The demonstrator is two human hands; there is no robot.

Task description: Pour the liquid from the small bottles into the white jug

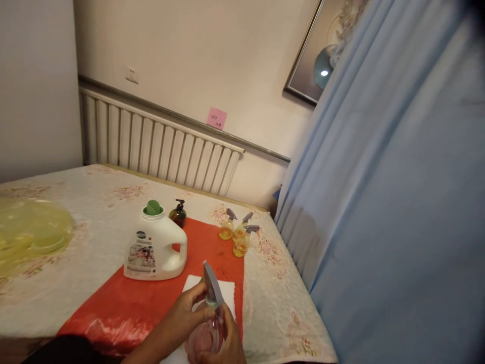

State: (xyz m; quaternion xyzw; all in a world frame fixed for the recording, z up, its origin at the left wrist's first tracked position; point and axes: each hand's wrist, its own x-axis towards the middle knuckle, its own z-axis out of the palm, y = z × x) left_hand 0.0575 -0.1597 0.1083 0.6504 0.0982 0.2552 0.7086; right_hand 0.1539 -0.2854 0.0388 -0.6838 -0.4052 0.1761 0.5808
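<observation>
A clear pink spray bottle (204,337) with a grey trigger head is held between both hands, over a white sheet or cloth (228,290) on the red mat. My left hand (185,311) pinches it around the neck, just below and behind the trigger head. Around the lower body, my right hand (229,341) is closed, with its fingers along the bottle's right side and underside. Whether the head is fully seated on the neck I cannot tell. Beyond the hands stands a large white jug (161,247) with a green insert in its mouth.
Several yellow-tinted spray bottles (240,245) are grouped at the mat's far right edge. A dark pump bottle (178,215) stands behind the jug. The red mat (206,242) lies on a floral cloth (102,202). Left is a yellow plastic bag (34,227); right, a blue curtain (379,177).
</observation>
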